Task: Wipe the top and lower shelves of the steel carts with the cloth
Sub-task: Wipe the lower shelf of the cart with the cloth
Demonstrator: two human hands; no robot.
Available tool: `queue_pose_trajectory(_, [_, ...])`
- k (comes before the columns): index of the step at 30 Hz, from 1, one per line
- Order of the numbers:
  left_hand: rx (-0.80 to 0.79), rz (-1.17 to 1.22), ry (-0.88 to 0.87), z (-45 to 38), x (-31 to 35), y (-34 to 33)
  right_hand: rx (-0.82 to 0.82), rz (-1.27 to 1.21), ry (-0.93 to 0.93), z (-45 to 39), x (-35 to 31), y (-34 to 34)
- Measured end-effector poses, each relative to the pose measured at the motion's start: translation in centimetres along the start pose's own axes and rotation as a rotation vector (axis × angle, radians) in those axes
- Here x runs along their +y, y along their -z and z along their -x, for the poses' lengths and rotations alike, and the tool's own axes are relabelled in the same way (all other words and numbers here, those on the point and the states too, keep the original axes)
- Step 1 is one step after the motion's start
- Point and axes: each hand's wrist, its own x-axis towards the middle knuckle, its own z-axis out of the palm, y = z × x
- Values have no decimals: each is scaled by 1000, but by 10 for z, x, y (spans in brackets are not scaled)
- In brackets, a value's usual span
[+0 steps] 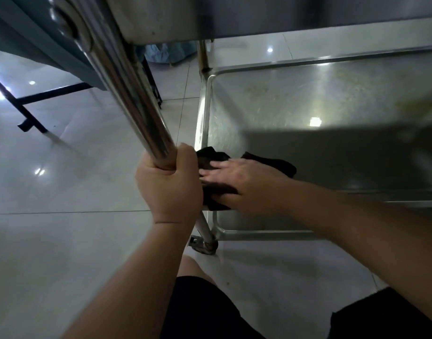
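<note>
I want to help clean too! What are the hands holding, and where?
The left hand grips the cart's steel leg low on the post. The right hand presses flat on the dark cloth at the lower shelf's corner.

We're crouched at the near left corner of the cart. Our left hand (169,184) is wrapped around the corner post (134,99), and just right of it our right hand (242,182) lies flat on the cloth (217,157), which sits on the lower shelf (308,106). The top shelf (259,15) is overhead, a caster (206,247) is below the post, and a table frame (26,104) stands off to the left.
</note>
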Motion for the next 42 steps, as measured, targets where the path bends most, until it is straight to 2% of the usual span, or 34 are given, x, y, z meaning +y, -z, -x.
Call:
queue_pose_trajectory(3, [-2,-1,25,-1,0,1,-2,43,-60,-3,25,16])
queue_pose_trajectory(7, [-18,21,11,1,2,-1,138,45,-428,-72,55,45])
queue_pose_trajectory(10, [-8,12,16,1,4,-2,190,-14,-526,-119,46,45])
queue_pose_trajectory(13, [-16,24,16,3,6,-2,180,-22,-477,-120,24,33])
queue_pose_trajectory(19, [33,-29,34,4,12,-4,69,-5,-158,-39,-14,-6])
queue_pose_trajectory(25, [36,-40,133,4,12,-3,57,63,-61,22,-2,-9])
queue_pose_trajectory(29, [28,-86,155,4,17,-2,114,78,-123,57,17,-5])
queue_pose_trajectory(34, [23,-204,212,10,28,1,153,74,-285,104,55,7])
queue_pose_trajectory(38, [42,-347,192,17,27,3,197,37,-404,135,84,16])
queue_pose_trajectory(42, [102,-471,230,65,3,7,233,38,-465,153,104,21])
